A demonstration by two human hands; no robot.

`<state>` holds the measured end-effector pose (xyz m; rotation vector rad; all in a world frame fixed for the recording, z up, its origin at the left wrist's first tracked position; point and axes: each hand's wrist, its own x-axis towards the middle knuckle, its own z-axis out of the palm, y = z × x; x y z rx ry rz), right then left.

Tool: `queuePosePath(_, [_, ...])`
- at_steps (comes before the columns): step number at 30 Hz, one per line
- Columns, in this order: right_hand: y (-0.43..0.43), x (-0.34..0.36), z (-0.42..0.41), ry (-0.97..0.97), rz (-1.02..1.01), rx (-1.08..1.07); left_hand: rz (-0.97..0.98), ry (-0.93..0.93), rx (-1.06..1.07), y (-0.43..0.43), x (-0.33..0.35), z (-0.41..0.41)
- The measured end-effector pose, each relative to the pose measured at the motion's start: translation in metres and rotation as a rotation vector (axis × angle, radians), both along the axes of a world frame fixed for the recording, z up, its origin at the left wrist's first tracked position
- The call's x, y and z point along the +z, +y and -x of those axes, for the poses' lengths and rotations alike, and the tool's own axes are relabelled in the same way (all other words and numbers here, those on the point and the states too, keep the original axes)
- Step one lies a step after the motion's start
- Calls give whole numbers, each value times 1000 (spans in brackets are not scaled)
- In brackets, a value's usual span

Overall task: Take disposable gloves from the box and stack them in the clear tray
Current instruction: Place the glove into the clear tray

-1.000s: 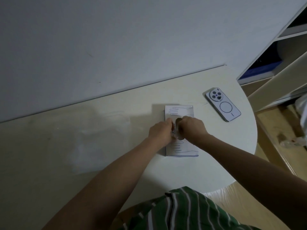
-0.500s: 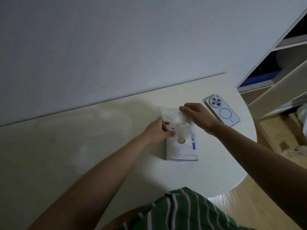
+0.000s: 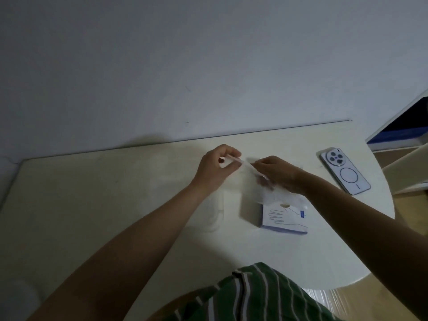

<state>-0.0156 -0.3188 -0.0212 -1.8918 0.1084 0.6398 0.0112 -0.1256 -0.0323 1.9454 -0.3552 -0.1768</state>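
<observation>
Left hand (image 3: 216,169): I see it pinching one end of a clear glove (image 3: 247,165). Right hand (image 3: 279,173): pinching the other end, over the box (image 3: 283,220). Phone (image 3: 345,173): lying nearby.

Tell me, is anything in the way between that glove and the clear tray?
Nothing visible. The left hand and right hand pinch the glove above the box; the faint clear tray lies just left of the box.
</observation>
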Motion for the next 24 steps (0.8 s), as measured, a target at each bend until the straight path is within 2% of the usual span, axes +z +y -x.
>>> queuePosePath(4, [29,8,-4,120,-171,114,40,54,159,26,3,2])
queuePosePath(8, [47,5,-12,111,-251,184,-160,-92,267,63,-3,4])
queuePosePath(16, [79,-10,-30,-36,17,-57,-515,-130,492,134,-27,9])
queuePosePath(18, [88,-11,-33,-190,215,-97,-617,-94,531,143,-32,11])
queuePosePath(20, [101,-8,-31,-508,449,-118,-683,-69,527,144,-36,13])
queuePosePath(21, [111,-4,-29,-701,494,-107,-705,-60,520,144,-38,14])
queuePosePath(23, [134,5,-27,-974,426,-24,-756,-41,501,144,-43,15])
queuePosePath(24, [145,7,-25,-1000,375,72,-776,-28,491,144,-44,15])
